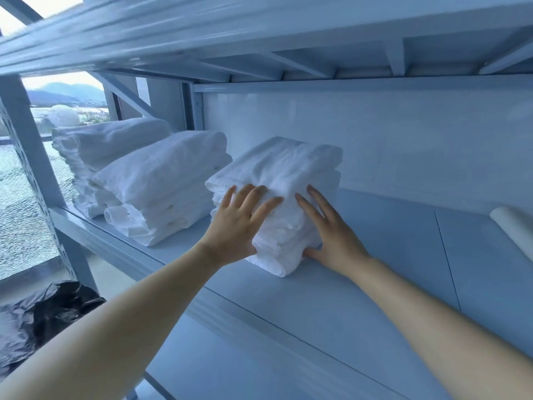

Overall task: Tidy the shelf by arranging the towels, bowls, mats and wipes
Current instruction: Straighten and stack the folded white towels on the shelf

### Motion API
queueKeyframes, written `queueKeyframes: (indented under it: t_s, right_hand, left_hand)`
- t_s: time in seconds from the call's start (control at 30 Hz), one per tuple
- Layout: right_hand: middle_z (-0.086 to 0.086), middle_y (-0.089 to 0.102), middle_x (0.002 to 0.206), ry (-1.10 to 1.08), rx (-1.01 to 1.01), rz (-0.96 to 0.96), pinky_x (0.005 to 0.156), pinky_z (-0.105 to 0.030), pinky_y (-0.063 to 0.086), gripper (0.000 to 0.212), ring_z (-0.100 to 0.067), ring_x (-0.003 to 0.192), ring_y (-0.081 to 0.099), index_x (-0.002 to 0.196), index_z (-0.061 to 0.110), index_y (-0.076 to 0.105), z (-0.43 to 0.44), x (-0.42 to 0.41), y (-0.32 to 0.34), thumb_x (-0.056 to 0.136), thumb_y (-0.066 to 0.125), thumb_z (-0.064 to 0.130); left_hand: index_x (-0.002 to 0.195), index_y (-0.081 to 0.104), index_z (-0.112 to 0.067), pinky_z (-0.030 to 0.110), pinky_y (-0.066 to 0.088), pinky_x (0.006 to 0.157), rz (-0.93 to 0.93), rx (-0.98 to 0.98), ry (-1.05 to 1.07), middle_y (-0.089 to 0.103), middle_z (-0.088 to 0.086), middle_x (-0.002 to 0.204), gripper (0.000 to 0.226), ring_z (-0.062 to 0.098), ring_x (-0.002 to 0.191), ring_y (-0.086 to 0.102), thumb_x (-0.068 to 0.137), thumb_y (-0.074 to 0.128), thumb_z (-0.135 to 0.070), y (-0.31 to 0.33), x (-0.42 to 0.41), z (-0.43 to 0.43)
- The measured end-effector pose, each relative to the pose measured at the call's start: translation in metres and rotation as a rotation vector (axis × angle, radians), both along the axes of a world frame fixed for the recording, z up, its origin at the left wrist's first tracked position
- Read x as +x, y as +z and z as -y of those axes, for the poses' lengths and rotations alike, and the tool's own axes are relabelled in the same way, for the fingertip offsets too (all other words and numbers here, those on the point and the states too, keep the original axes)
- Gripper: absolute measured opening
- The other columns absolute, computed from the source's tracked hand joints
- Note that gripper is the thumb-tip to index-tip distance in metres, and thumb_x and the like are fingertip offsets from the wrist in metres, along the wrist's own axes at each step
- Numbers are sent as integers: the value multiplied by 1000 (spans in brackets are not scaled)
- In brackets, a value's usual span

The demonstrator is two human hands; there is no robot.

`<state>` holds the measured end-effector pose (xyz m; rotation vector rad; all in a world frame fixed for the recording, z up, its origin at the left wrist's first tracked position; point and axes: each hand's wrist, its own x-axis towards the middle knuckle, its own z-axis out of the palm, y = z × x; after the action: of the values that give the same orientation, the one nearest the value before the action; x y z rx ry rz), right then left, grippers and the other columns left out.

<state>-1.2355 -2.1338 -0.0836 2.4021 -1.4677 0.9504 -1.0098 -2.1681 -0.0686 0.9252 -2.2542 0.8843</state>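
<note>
Three stacks of folded white towels sit on the shelf [375, 269]. The nearest stack [282, 168] lies between both hands. The left hand [236, 226] lies flat on its front face, fingers straight and spread, tips reaching the top towel. The right hand [331, 235] presses its right side, fingers straight, thumb at the base. Neither hand grips. The middle stack [161, 180] stands just beside it on the left, with the far stack [109, 140] behind that. A white roll [513, 226] lies well apart at the right, and a black bag [52, 307] sits below left.

Three stacks of folded white towels [277, 180] sit on the shelf [375, 269], centre frame. Left hand [236, 226] and right hand [331, 235] press flat against the rightmost stack's sides.
</note>
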Motion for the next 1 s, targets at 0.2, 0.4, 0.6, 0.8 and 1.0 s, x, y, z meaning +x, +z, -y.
queueKeyframes:
  t_s: [0.2, 0.4, 0.6, 0.8, 1.0]
  right_hand:
    - [10, 2, 156, 32, -28, 37, 94, -21, 30, 107, -14, 140, 20, 143, 44, 9, 5, 14, -3, 65, 79, 22]
    - [10, 3, 156, 95, -30, 19, 92, -20, 29, 105, -13, 140, 20, 142, 42, 9, 2, 50, 0, 66, 79, 25]
    - [10, 1, 156, 120, -25, 1, 87, -22, 31, 104, -12, 141, 18, 140, 45, 3, -1, 85, 2, 69, 78, 28]
    - [15, -3, 155, 64, -31, -16, 87, -42, 49, 109, -13, 142, 15, 142, 50, -2, -2, 89, -1, 69, 77, 34]
    - [20, -8, 154, 41, -10, -105, 85, -40, 52, 110, -8, 140, 11, 140, 50, -5, -7, 78, 9, 67, 77, 42]
  left_hand:
    - [130, 38, -20, 49, 41, 95, -31, -21, -55, 39, 7, 125, 103, 31, 112, 46, 35, 79, -12, 5, 17, -7]
    - [131, 38, -19, 50, 42, 96, -25, 4, 9, 43, 10, 126, 106, 33, 115, 46, 34, 83, -17, 7, 57, -21]
    - [130, 39, -20, 48, 42, 97, 0, 37, 48, 48, 12, 127, 106, 34, 116, 47, 36, 86, -27, 12, 91, -30]
    - [135, 30, -26, 44, 29, 107, 1, 224, 5, 38, 9, 136, 96, 30, 128, 34, 50, 73, -37, 28, 101, -29]
    - [139, 29, -28, 51, 30, 105, -141, 332, -140, 32, 6, 142, 71, 26, 131, 31, 73, 47, -48, 37, 98, -28]
